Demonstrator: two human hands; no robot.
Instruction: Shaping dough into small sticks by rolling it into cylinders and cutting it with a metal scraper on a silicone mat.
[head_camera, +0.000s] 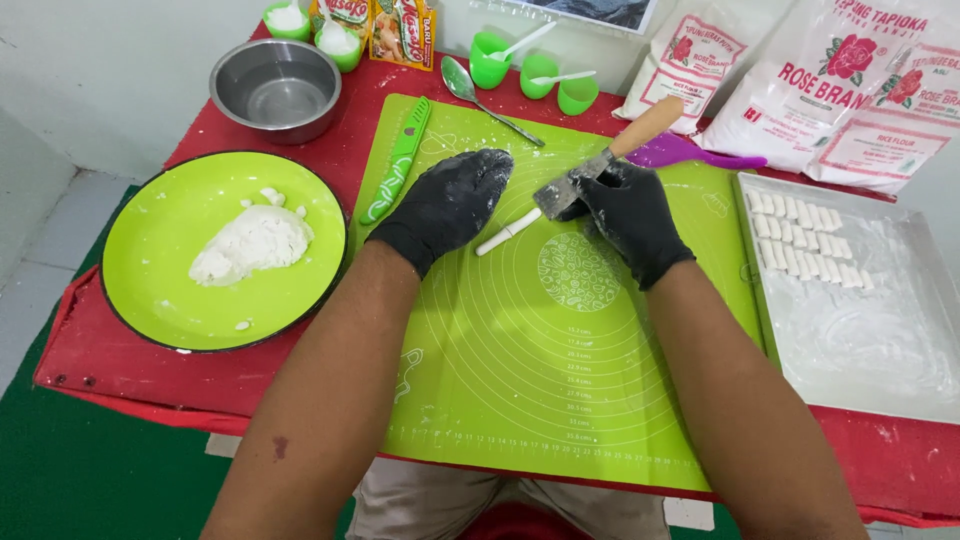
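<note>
Where tiled floor meets wall, a red table (200, 375) bears a green mat (540, 400).

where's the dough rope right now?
In the head view the dough rope lies on the green mat, upper middle, between the left hand and the scraper held in the right hand.

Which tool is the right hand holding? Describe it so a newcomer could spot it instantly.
Start at the green silicone mat in the middle of the red table. Near its top edge, the black-gloved right hand holds a scraper. It has a flat metal blade and a pale wooden handle, unlike the purple spatula just behind it or the all-metal spoon.
</note>
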